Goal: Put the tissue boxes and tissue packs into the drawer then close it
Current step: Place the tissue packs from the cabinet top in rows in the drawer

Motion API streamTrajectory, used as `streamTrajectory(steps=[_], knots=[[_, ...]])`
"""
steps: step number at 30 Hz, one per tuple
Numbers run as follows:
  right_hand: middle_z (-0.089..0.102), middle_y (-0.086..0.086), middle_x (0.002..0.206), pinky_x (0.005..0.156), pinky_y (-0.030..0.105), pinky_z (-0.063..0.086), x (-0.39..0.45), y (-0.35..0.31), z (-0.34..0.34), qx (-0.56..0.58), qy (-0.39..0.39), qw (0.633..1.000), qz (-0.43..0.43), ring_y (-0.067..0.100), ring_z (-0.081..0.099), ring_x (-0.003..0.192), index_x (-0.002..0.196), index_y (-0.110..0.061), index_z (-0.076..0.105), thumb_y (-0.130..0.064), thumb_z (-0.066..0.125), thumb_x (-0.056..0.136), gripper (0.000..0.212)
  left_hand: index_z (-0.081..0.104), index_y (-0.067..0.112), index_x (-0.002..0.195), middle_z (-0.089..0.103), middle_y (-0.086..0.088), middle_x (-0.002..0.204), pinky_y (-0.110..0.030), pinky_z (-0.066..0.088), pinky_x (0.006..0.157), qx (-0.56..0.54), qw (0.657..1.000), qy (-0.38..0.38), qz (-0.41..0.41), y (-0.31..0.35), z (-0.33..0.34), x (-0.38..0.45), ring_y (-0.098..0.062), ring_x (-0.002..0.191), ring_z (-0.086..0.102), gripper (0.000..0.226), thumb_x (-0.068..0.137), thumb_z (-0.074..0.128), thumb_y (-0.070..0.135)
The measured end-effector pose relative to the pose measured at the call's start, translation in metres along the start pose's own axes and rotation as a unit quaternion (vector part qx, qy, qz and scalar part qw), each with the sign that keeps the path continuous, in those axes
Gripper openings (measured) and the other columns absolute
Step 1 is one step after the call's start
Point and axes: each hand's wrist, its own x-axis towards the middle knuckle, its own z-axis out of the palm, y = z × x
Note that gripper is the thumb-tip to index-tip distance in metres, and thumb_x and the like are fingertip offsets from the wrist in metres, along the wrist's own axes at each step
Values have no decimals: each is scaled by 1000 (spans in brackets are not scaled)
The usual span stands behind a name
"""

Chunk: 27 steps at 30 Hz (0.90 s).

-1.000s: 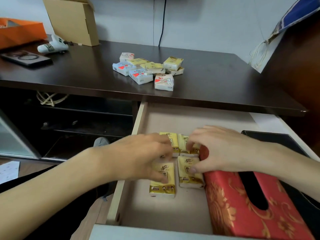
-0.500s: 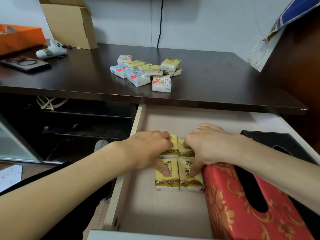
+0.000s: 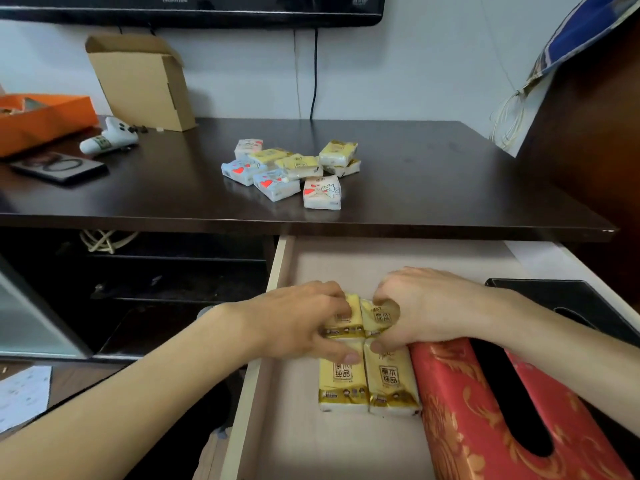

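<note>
The light wooden drawer (image 3: 311, 445) stands pulled out under the dark desk (image 3: 433, 181). Several yellow tissue packs (image 3: 343, 379) lie in a tight square block on its floor, beside a red patterned tissue box (image 3: 467, 410). A black tissue box (image 3: 554, 292) sits behind the red one. My left hand (image 3: 301, 320) curls over the back left pack, thumb on the front left one. My right hand (image 3: 422, 306) grips the back right pack. Several more tissue packs (image 3: 287, 171), yellow and white-blue, lie heaped on the desk top.
On the desk's left stand a cardboard box (image 3: 145, 77), an orange box (image 3: 41, 116), a white toy (image 3: 107, 138) and a phone (image 3: 59, 166). A screen (image 3: 194, 8) hangs above. Dark shelves lie left of the drawer, and a paper sheet (image 3: 20, 396) lies on the floor.
The loose yellow packs have been pushed together into a neat block against the red box. Both hands have closed in on the back two packs. The camera has tilted up slightly.
</note>
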Motion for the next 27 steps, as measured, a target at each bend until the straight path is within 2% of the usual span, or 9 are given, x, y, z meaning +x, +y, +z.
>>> streamTrajectory(steps=[3, 5, 8, 10, 13, 16, 21, 24, 27], knots=[[75, -14, 109, 92, 39, 55, -1, 11, -15, 92, 86, 992, 8, 12, 68, 109, 112, -35, 74, -71, 65, 75, 53, 61, 22, 124, 57, 6, 123, -38, 46, 96, -65, 997, 43, -7, -5, -21, -4, -12, 110, 56, 51, 90, 56, 59], [77, -24, 90, 87, 36, 57, 4, 22, -28, 173, 149, 974, 10, 0, 71, 93, 96, -39, 78, -61, 68, 78, 30, 63, 26, 123, 62, 9, 119, -37, 48, 94, -74, 992, 96, -32, -13, -39, -8, -8, 107, 59, 45, 90, 58, 56], [77, -21, 81, 83, 35, 57, 27, 37, -50, 261, 231, 937, -2, -2, 70, 82, 85, -34, 79, -43, 73, 85, 11, 68, 30, 116, 67, 16, 109, -33, 52, 89, -125, 971, 193, -69, -32, -69, -7, 0, 101, 61, 33, 90, 62, 49], [76, -18, 91, 81, 27, 52, 53, 43, -65, 306, 272, 912, -5, 1, 69, 88, 93, -33, 78, -34, 73, 90, 6, 69, 30, 114, 67, 17, 108, -30, 53, 87, -168, 946, 261, -90, -50, -88, 2, 0, 102, 61, 28, 91, 63, 44], [69, -9, 117, 78, 13, 41, 99, 55, -85, 364, 306, 880, 13, 9, 63, 109, 118, -24, 73, -27, 73, 92, 26, 66, 27, 119, 63, 14, 120, -19, 42, 82, -156, 919, 333, -146, -81, -109, 28, -2, 108, 57, 31, 90, 66, 38], [60, 1, 140, 91, 24, 40, 138, 61, -97, 427, 305, 850, 39, 16, 55, 127, 139, -18, 60, -23, 76, 88, 54, 60, 21, 129, 58, 4, 133, -24, 37, 89, -125, 924, 306, -194, -105, -114, 54, -14, 122, 52, 45, 88, 69, 37], [39, 4, 161, 114, 35, 35, 162, 65, -101, 414, 252, 872, 64, 24, 39, 146, 157, -22, 38, -26, 83, 81, 88, 46, 25, 145, 50, 2, 148, -35, 38, 106, -116, 947, 199, -224, -109, -110, 73, -20, 134, 44, 71, 83, 72, 48], [50, 4, 153, 115, 39, 41, 165, 64, -104, 417, 212, 882, 51, 22, 52, 135, 155, -19, 42, -28, 87, 77, 90, 50, 27, 138, 56, 3, 139, -39, 44, 102, -112, 952, 182, -220, -111, -115, 75, -18, 123, 51, 67, 79, 74, 50], [60, 2, 141, 108, 35, 45, 158, 85, -93, 374, 265, 885, 78, 19, 57, 125, 144, -19, 55, -30, 87, 76, 76, 53, 26, 134, 59, 5, 128, -34, 49, 93, -129, 951, 200, -196, -97, -115, 89, -14, 110, 55, 67, 76, 79, 47]])
